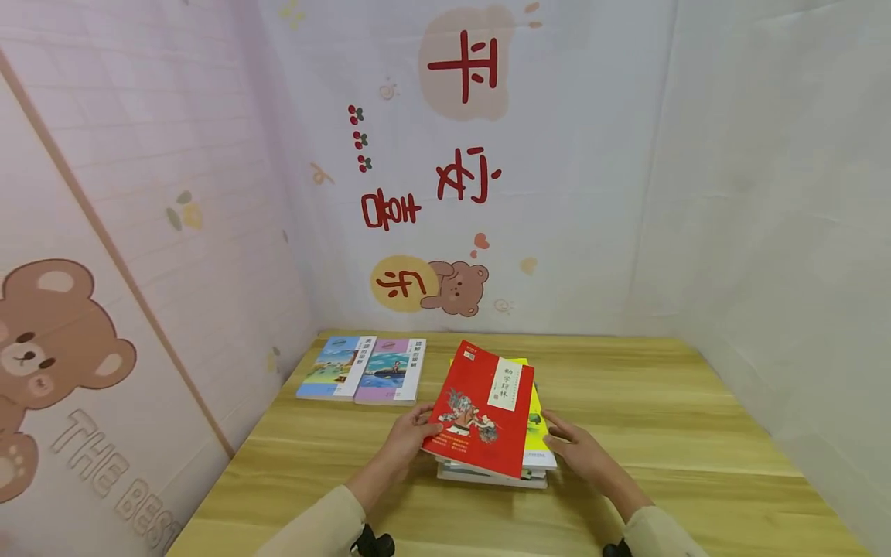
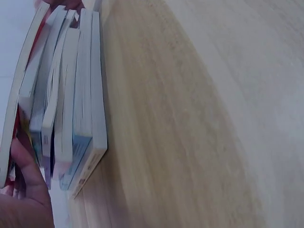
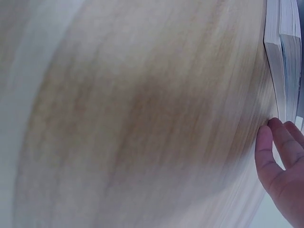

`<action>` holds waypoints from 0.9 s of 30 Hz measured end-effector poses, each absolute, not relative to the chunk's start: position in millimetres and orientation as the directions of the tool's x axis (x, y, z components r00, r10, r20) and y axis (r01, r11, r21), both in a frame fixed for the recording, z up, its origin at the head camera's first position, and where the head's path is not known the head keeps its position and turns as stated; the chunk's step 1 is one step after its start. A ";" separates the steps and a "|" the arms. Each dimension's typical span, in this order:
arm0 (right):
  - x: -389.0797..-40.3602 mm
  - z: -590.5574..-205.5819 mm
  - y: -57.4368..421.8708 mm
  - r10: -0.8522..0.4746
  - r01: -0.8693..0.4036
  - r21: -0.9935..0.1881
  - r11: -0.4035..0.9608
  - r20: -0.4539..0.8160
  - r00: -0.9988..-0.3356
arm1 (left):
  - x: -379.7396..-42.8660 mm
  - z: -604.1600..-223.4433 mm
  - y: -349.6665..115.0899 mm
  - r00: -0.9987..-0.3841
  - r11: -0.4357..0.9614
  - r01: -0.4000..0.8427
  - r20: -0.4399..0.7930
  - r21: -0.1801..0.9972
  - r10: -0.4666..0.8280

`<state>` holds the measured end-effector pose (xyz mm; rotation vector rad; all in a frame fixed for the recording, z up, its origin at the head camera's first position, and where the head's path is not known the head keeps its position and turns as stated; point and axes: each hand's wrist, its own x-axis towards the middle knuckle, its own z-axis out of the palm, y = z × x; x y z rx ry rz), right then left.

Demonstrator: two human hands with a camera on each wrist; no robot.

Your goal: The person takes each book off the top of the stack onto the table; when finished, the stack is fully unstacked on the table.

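A red book (image 1: 480, 410) with a white title label lies skewed on top of a stack of books. My left hand (image 1: 407, 439) grips its left edge, thumb over the cover and the other fingers beneath. In the left wrist view the red book (image 2: 21, 85) tilts away from the rest of the stack (image 2: 71, 90). Under it, a yellow book (image 1: 536, 425) shows along the right side. My right hand (image 1: 576, 447) is at the stack's right side, fingers loosely extended close to the yellow book's edge. In the right wrist view its fingertips come right up to the stacked books (image 3: 285, 57).
Two books, one with a blue cover (image 1: 334, 367) and one with a purple and blue cover (image 1: 391, 371), lie side by side at the back left of the wooden table (image 1: 640, 402). A printed white cloth wall (image 1: 571, 193) rises behind and at both sides.
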<state>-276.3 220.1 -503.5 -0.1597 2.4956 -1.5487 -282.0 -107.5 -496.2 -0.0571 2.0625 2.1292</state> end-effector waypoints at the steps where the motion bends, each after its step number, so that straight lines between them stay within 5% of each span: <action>1: -276.5 -503.4 221.0 -0.192 0.016 -0.895 0.445 -0.113 -0.975 | -283.0 -496.1 -108.9 -0.983 -0.040 -0.152 -0.146 0.988 0.112; 27: -272.1 -500.2 223.5 -0.223 0.012 -0.888 0.459 -0.129 -0.966 | -273.8 -473.3 -203.4 -0.988 -0.194 -0.135 -0.146 0.972 -0.043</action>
